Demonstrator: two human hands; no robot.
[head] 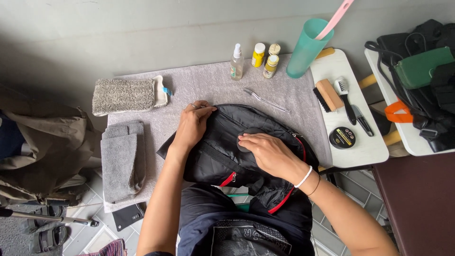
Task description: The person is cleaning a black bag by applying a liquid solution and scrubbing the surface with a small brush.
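Centrally, a black backpack (227,151) with red zip trim lies flat on a grey towel (208,85) spread over the white table, its lower end hanging toward the person's lap. The right hand (265,151) rests palm-down on the middle of the bag, fingers together and curled over something small and dark, perhaps a pad or cloth; what exactly is under the fingertips is hard to tell. The left hand (192,124) pinches the fabric at the bag's upper edge, holding the panel taut.

Judgement: this looks like the wiping or rubbing stage of cleaning the bag's outer panel, with one hand working and the other bracing. The next stroke would call for keeping the fabric stretched, so the pad glides and does not bunch the thin shell, and for steering clear of the zip line.

Outward from the bag: a clear toothbrush (266,100) lies just beyond it on the towel. Further back stand a spray bottle (236,62), three small yellow-capped bottles (266,58) and a teal cup (307,47) with a pink handle sticking out. To the left sit a fluffy grey mitt (124,96) and folded grey cloths (121,159). On the bare table (369,147) to the right: a wooden brush (328,95), a smaller black-handled brush (345,97) and a round tin (342,138). Further right, a second surface holds a pile of dark bags (422,76).
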